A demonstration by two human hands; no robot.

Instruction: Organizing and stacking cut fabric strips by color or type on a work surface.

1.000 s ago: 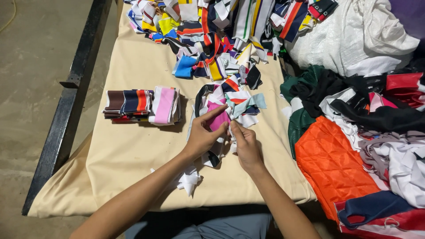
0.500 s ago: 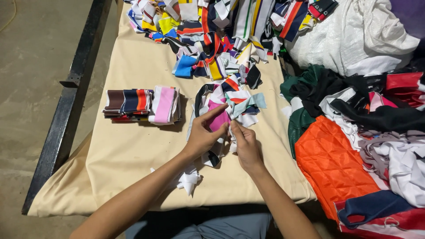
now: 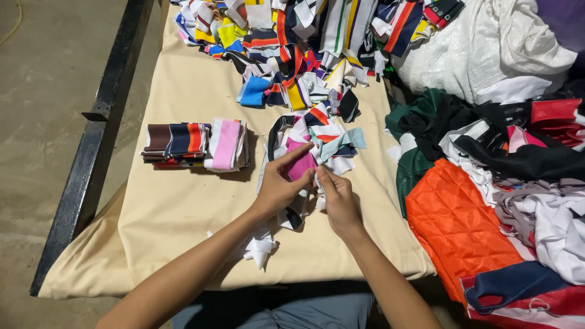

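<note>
Two bare hands meet over the middle of the surface (image 3: 183, 201), which is draped in a cream cloth. Left hand (image 3: 281, 183) has its fingers curled around a magenta fabric strip (image 3: 301, 163), thumb stretched up along the strip's top edge. Right hand (image 3: 337, 198) sits just beside it, its fingertips pinched on the lower end of the same strip, so both hands grasp that one piece. The strip lies on top of a small loose heap of scraps (image 3: 326, 137) in white, teal, red and black, close to the centre of the surface and a little toward its right edge.

Toward the left edge a neat stack of folded strips (image 3: 195, 145) lies flat, showing brown, navy with an orange stripe, and pink with white at its right end; it is well apart from the hands. Along the far edge a wide jumble of striped ribbing pieces (image 3: 292, 55) spreads in yellow, blue, red, black and white. Near the front edge, under the left forearm, a crumpled white scrap (image 3: 259, 248) rests on the cloth.

Off the right edge lies a mound of larger fabrics: a quilted orange piece (image 3: 454, 216), a dark green cloth (image 3: 420, 128), black and white garments, and a big white sack (image 3: 487, 49) at the far right corner. A black metal rail (image 3: 97, 140) runs along the left side above a concrete floor (image 3: 42, 91).
</note>
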